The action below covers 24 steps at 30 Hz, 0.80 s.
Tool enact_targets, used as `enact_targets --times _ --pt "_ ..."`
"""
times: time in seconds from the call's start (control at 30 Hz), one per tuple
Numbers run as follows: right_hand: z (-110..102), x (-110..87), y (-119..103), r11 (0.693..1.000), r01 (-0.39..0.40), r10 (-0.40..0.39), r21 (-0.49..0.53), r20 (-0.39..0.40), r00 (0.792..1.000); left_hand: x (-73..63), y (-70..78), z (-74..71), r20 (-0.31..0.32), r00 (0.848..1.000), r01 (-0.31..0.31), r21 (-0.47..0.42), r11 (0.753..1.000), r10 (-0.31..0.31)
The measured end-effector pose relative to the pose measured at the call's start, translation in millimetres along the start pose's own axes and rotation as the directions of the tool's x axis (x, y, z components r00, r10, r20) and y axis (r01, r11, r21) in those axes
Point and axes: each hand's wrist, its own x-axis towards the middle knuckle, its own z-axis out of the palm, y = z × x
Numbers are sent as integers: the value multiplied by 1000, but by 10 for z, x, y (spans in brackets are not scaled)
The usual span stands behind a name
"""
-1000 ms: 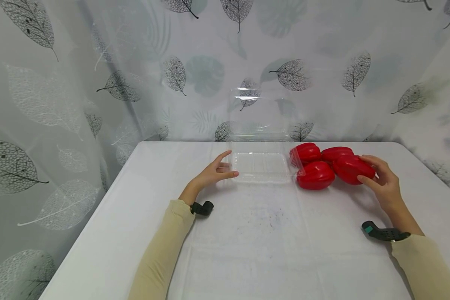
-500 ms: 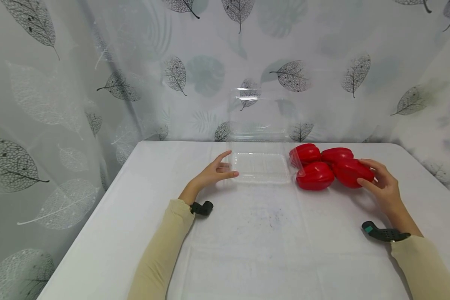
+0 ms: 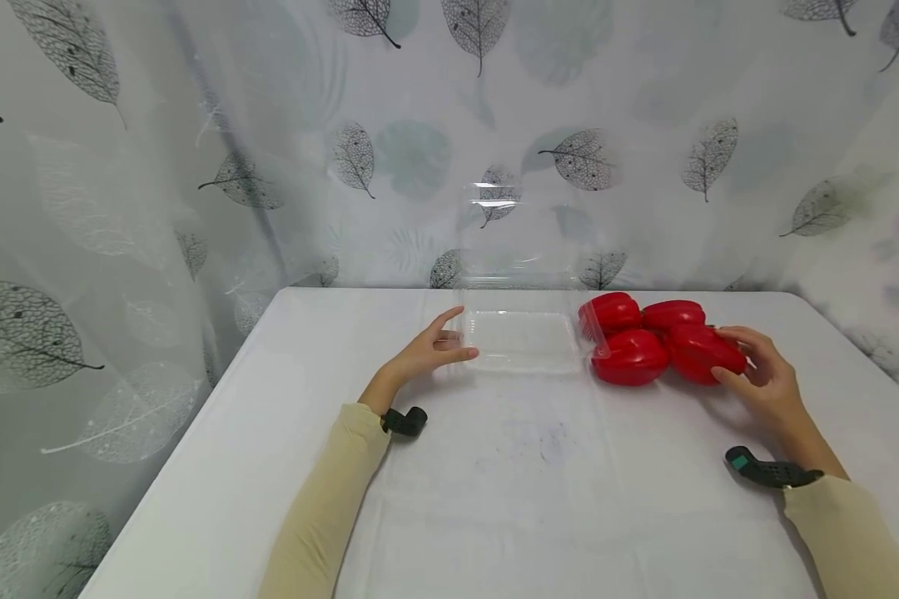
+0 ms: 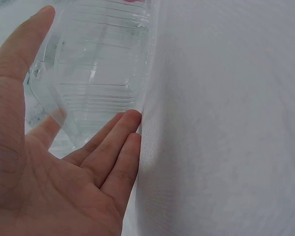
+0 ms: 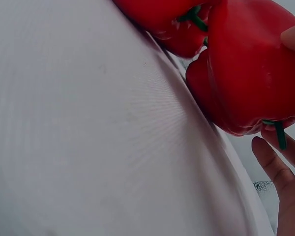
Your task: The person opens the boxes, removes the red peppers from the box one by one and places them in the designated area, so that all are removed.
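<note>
In the head view, my right hand [image 3: 766, 374] holds a red bell pepper [image 3: 698, 354], thumb on the near side and fingers over the far side. Its green stem [image 5: 281, 135] shows toward the palm in the right wrist view. Three more red bell peppers sit against it: one at front left [image 3: 629, 358], one behind that [image 3: 618, 311], and one at the back [image 3: 673, 313]. A clear plastic clamshell box [image 3: 520, 343] lies left of the peppers, its lid [image 3: 524, 237] raised. At the box's left side, my left hand [image 3: 427, 348] touches it with extended fingers.
A white cloth covers the table [image 3: 524, 491]. Behind it hangs a leaf-patterned curtain [image 3: 419, 83], close to the raised lid. The box's right edge overlaps the left peppers in the head view.
My right hand has shifted the held pepper slightly left and down, against the other peppers. The left hand and box have stayed in place; the head view tilts slightly.
</note>
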Motion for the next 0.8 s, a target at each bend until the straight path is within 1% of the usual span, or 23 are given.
enact_targets --times 0.17,0.4,0.67,0.8 --pt "17 -13 -9 1000 -7 7 6 11 1000 -6 8 0 7 1000 1 1 1000 -1" --pt "4 -16 -7 999 -34 35 -27 36 999 -2 31 0 -6 1000 6 -1 1000 -6" --pt "4 -18 -34 997 -65 68 -50 58 996 -17 62 -8 -7 1000 19 -8 1000 -19" --pt "7 -29 -19 996 -54 58 -65 58 997 -13 45 0 -5 1000 21 -11 1000 -21"
